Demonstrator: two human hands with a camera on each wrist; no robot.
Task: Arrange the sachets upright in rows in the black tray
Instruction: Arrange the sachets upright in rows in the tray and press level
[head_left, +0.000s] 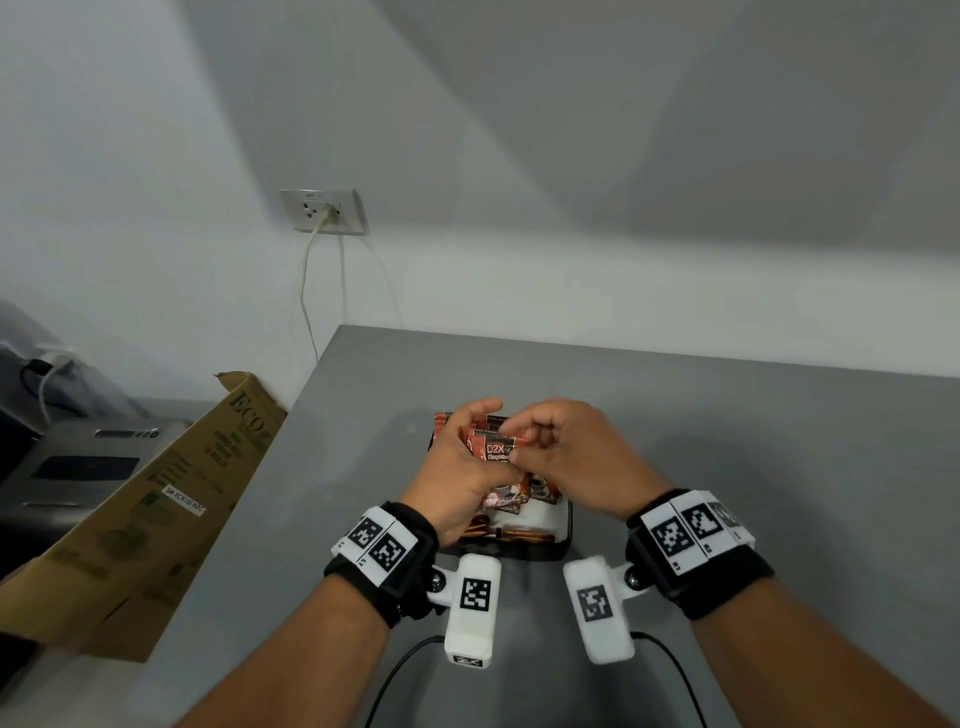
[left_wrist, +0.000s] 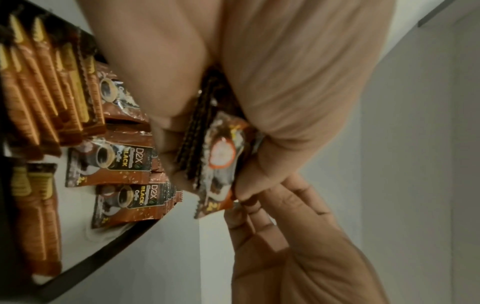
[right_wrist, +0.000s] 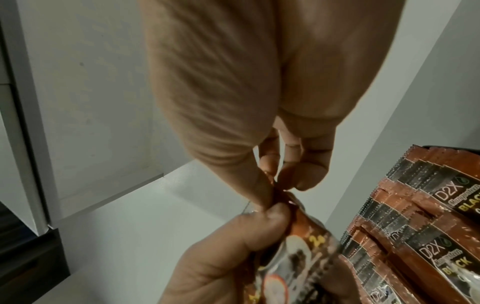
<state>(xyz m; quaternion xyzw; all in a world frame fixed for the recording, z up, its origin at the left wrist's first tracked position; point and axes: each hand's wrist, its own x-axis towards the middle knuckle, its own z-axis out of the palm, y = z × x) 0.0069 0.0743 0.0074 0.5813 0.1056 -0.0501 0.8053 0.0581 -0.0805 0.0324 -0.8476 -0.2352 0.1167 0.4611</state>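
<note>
A black tray (head_left: 568, 525) sits on the grey table under both hands. In it stand rows of brown D2X coffee sachets (left_wrist: 116, 164) and slim gold-brown stick sachets (left_wrist: 39, 82). My left hand (head_left: 480, 441) grips a small bundle of brown sachets (head_left: 493, 449) above the tray; the left wrist view shows this bundle (left_wrist: 221, 156) edge-on between thumb and fingers. My right hand (head_left: 524, 449) pinches the top corner of the outermost sachet (right_wrist: 283, 197) between thumb and fingertips. A standing row of sachets (right_wrist: 415, 226) lies just right of the held bundle.
A flattened cardboard box (head_left: 156, 493) leans against the table's left edge, with a grey appliance (head_left: 78, 457) behind it. A wall socket (head_left: 322, 210) with a hanging cable is at the back. Grey table surface (head_left: 753, 441) stretches to the right of the tray.
</note>
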